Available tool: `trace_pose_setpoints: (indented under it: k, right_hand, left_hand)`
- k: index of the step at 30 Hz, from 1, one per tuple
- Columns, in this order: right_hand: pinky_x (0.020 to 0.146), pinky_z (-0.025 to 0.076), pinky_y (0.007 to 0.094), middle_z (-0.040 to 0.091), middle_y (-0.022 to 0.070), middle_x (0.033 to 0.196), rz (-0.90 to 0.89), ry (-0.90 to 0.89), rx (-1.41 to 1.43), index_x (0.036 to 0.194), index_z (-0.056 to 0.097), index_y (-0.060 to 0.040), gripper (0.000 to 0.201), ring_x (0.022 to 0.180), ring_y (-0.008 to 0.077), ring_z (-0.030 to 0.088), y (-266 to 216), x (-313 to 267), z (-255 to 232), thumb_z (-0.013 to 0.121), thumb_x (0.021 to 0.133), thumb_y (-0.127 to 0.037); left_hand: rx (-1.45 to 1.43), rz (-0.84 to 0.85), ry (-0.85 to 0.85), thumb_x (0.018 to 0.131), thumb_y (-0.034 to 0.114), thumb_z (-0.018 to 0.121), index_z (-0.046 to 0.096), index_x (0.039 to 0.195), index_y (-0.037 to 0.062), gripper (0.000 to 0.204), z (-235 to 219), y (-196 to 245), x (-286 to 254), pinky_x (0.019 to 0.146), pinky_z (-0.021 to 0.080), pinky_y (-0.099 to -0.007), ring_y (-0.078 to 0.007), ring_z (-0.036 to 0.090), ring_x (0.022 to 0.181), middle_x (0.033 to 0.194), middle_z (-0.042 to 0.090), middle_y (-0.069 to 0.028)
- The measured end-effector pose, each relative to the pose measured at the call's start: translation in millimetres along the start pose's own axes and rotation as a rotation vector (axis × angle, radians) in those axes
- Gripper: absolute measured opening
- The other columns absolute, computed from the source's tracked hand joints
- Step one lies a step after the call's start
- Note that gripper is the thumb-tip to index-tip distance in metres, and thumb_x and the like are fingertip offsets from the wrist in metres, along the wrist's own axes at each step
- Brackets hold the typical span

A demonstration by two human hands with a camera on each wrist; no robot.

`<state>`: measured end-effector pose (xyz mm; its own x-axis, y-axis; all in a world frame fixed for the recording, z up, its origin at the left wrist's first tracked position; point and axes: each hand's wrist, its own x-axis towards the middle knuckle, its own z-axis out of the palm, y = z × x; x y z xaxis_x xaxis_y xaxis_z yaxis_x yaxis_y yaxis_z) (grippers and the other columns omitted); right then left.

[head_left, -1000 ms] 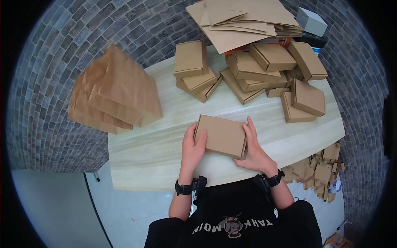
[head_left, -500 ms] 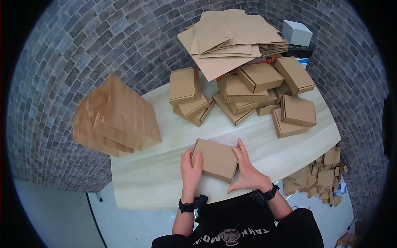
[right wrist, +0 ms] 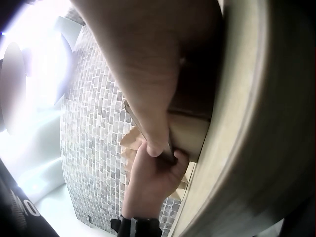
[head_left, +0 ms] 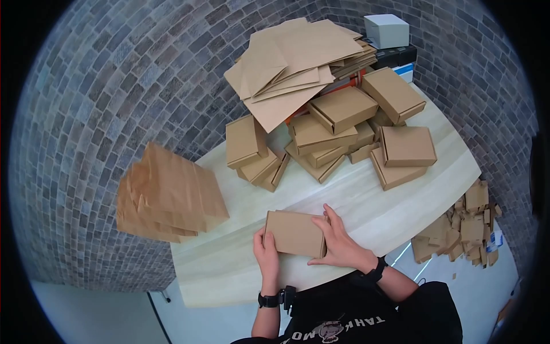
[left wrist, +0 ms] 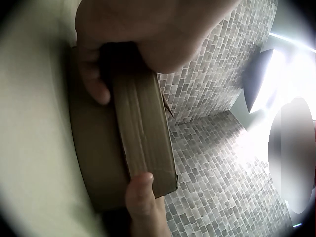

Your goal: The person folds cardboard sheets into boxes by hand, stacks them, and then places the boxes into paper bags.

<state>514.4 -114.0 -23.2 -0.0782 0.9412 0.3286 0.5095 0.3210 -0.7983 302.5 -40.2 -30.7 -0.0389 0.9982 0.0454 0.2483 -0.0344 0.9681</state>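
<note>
While both hands grip it, the box point(head_left: 295, 234) is at the near part of the desk point(head_left: 223, 266), broad face up, its long axis running left to right, the right end slightly nearer. The left hand point(head_left: 267, 255) clasps the left end, thumb on top; the right hand point(head_left: 342, 246) grasps the right end with spread fingers. Paper bags point(head_left: 183, 192) stand to the left. Beyond the box, a box pile point(head_left: 323, 137) blocks the far side, with 2 stacked boxes point(head_left: 407, 146) to its right and flat sheets point(head_left: 303, 51) behind.
</note>
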Motion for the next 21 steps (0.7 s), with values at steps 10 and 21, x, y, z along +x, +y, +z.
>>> trace_pose_setpoints:
  k: [10,21]
  right_hand:
    - [0.105,0.038,0.0523,0.029,0.0313,0.137,-0.04,0.149,-0.026,0.145,0.031,-0.0121,0.099,0.124,0.0512,0.036,6,-6,8,0.088,0.065,-0.025]
    - [0.101,0.039,0.0535,0.03,0.0308,0.133,0.038,0.337,-0.162,0.145,0.029,-0.0109,0.102,0.119,0.0496,0.038,19,-32,-37,0.089,0.063,-0.022]
  left_hand:
    - [0.389,0.547,-0.203,0.089,0.016,0.067,0.068,0.106,-0.0004,0.023,8,178,128,0.077,0.054,-0.0318,-0.0202,0.068,0.09,0.096,0.069,-0.014]
    - [0.871,0.743,0.109,0.087,0.029,0.065,0.057,0.117,-0.0097,0.049,202,243,268,0.094,0.048,-0.0496,-0.0418,0.062,0.107,0.109,0.064,-0.0292]
